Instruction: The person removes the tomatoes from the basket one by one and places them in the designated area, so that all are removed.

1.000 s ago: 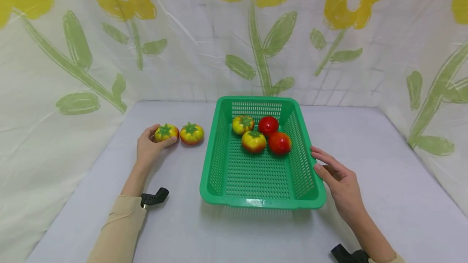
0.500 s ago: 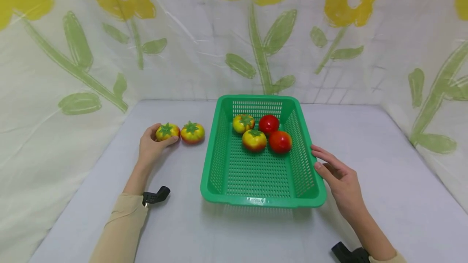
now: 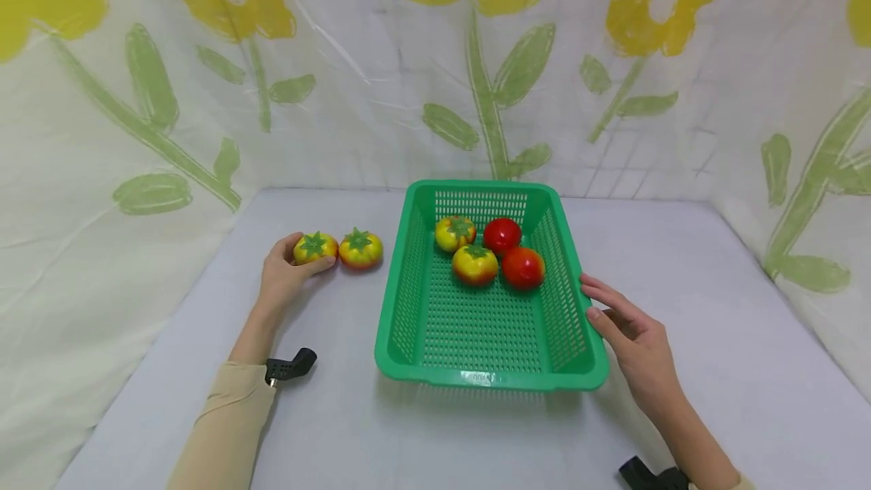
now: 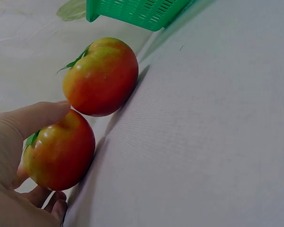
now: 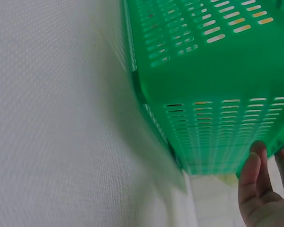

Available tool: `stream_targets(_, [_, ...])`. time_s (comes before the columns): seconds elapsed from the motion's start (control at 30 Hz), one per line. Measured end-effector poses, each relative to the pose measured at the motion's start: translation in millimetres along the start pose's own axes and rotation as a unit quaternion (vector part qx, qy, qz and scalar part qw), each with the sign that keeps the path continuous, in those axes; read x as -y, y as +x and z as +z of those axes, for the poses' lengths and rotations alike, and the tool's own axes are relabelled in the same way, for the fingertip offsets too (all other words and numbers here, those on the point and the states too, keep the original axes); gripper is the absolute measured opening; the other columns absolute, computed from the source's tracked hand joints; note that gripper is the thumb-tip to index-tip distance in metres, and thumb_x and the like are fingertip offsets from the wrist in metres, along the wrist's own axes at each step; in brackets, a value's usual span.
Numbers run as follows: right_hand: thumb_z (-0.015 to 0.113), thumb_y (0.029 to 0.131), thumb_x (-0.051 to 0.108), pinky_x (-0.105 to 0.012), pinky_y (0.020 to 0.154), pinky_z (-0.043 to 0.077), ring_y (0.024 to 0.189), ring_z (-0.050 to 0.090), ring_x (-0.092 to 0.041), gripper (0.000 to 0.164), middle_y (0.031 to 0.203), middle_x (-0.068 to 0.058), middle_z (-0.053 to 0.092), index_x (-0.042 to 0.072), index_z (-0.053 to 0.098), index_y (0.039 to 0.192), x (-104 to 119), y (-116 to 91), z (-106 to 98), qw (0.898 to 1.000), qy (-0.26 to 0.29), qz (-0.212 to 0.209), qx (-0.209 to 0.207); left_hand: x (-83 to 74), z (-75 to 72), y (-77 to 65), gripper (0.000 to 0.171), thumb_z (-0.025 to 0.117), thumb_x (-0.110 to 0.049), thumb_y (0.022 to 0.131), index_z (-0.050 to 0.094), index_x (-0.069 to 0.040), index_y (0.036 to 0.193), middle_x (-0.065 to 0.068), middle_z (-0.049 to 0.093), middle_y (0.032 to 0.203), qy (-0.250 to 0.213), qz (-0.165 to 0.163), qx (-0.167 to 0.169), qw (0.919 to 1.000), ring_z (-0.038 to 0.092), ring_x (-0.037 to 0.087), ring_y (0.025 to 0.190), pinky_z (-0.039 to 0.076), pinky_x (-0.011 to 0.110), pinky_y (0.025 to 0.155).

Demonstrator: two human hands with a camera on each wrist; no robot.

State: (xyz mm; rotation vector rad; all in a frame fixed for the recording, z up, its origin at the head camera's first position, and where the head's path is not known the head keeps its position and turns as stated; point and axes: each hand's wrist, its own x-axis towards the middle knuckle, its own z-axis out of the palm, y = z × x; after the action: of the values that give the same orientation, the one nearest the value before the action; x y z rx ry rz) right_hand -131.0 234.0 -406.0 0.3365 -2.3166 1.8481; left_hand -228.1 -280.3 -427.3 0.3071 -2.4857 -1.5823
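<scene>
My left hand [image 3: 282, 277] grips a yellow-red toy tomato [image 3: 314, 246] with a green star-shaped leaf top, thumb on the near side and fingers round the far side. The tomato appears to sit on the table. Right beside it is a second similar tomato [image 3: 361, 249], its red underside showing in the left wrist view [image 4: 104, 78]. My right hand [image 3: 636, 339] rests its fingertips and thumb against the right rim of a green plastic basket [image 3: 486, 379]. Inside that basket lie two yellow-red tomatoes [image 3: 475, 266] and two redder ones [image 3: 522, 269], towards the back.
A white cloth covers the table [image 3: 327, 422]. Behind it hangs a white curtain [image 3: 354, 127] printed with yellow flowers. The basket stands between my hands, with its slotted side wall [image 5: 217, 118] facing the right wrist camera.
Almost nothing differs. The whole head view shifts slightly, while both hands keep their places on the tomato and the basket rim.
</scene>
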Motion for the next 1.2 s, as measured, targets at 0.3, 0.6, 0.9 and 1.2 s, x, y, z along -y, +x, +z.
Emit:
stream_targets(0.3, [0.055, 0.102, 0.013, -0.02, 0.09, 0.048, 0.117, 0.056, -0.017, 0.037, 0.147, -0.003, 0.047, 0.006, 0.056, 0.139, -3.6, -0.9, 0.2, 1.0, -0.017, -0.013, 0.002, -0.1, -0.1, 1.2, 0.096, 0.083, -0.036, 0.08, 0.029, -0.003, 0.152, 0.019, 0.035, 0.15, -0.007, -0.004, 0.005, 1.0, 0.038, 0.031, 0.132, 0.031, 0.044, 0.11])
stream_targets(0.6, [0.056, 0.102, 0.012, -0.02, 0.09, 0.048, 0.117, 0.057, -0.016, 0.037, 0.147, -0.004, 0.048, 0.006, 0.057, 0.138, -4.7, -0.8, 0.8, 1.0, -0.018, -0.014, -0.002, -2.1, -0.3, 1.7, 0.096, 0.083, -0.032, 0.081, 0.026, -0.004, 0.153, 0.018, 0.033, 0.153, -0.012, -0.018, 0.001, 0.9998, 0.036, 0.031, 0.134, 0.03, 0.042, 0.111])
stream_targets(0.9, [0.056, 0.102, 0.011, -0.02, 0.088, 0.049, 0.111, 0.059, -0.017, 0.037, 0.146, -0.004, 0.048, 0.004, 0.056, 0.138, -3.0, -1.0, -0.7, 1.0, -0.015, -0.014, -0.003, -1.4, -0.7, 2.8, 0.1, 0.084, -0.035, 0.079, 0.025, -0.004, 0.154, 0.018, 0.029, 0.155, -0.017, -0.02, 0.008, 0.9996, 0.034, 0.032, 0.136, 0.029, 0.042, 0.112])
stream_targets(1.2, [0.056, 0.102, 0.011, -0.02, 0.09, 0.049, 0.115, 0.058, -0.017, 0.037, 0.147, -0.005, 0.048, 0.004, 0.056, 0.138, -4.0, -1.1, 1.2, 1.0, -0.005, -0.008, -0.005, -4.8, -6.0, 0.0, 0.1, 0.084, -0.037, 0.079, 0.025, -0.005, 0.154, 0.019, 0.031, 0.153, -0.021, -0.023, 0.012, 0.9994, 0.034, 0.033, 0.136, 0.029, 0.044, 0.112])
